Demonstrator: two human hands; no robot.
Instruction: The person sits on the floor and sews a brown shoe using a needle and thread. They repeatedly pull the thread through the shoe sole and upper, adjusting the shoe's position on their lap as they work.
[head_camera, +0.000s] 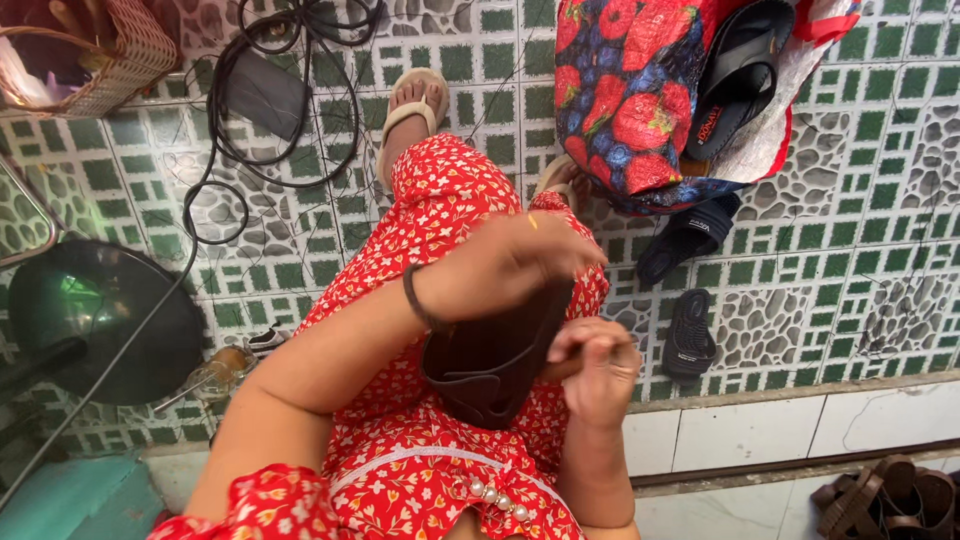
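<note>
Over the person's lap, above the red floral dress, a dark brown sandal is being held between both hands. The left hand is gripping the sandal's upper end, fingers curled round it and closed on it. The right hand is working at the sandal's right edge, its fingers pinched narrowly together on something small; what that is cannot be told, since the fingers are hiding it.

Risks, as judged from this position: the sandal is hanging unsupported from below, so a loosening left grip is likely to be dropping it onto the lap or the green patterned tile floor. The right fingertips are pressing close to the sole's edge, and a slip there could be jabbing the fingers or tearing the strap. Black cables are lying near the person's feet, presenting a snagging hazard. Loose black sandals are lying just beside the right knee, near a strawberry-print bag.
</note>
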